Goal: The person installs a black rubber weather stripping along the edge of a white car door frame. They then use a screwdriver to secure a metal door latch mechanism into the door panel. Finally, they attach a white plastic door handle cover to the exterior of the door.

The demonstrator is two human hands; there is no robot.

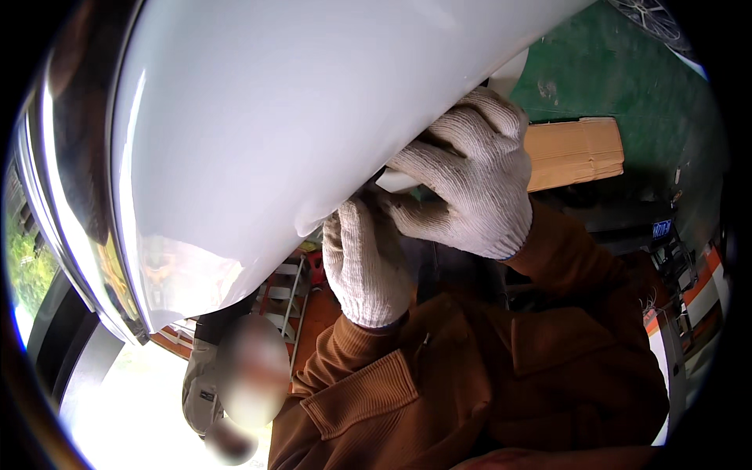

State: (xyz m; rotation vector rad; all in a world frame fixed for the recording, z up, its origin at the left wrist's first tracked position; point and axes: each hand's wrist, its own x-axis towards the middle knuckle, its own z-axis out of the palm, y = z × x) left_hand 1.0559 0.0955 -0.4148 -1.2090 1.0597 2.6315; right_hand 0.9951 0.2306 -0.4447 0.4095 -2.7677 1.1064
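Note:
A large glossy white car body panel (298, 102) fills the upper left, its lower edge running diagonally past both hands. My left hand (366, 266), in a knitted off-white glove, is closed with its fingertips at that edge, beside a small pale translucent piece (313, 221). Wearing a matching glove, my right hand (478, 176) has its fingers bent against the panel's edge and its thumb turned in toward the left fingertips. A small white piece (397, 182) shows between its thumb and forefinger. Whatever the fingertips of both hands grip is hidden in shadow.
Dark and chrome trim (86, 180) borders the panel at left. A flat cardboard piece (576, 150) lies on the green floor (619, 78), with a car wheel (650, 17) beyond. Another person (205, 376) is at lower left, near a white rack (283, 294).

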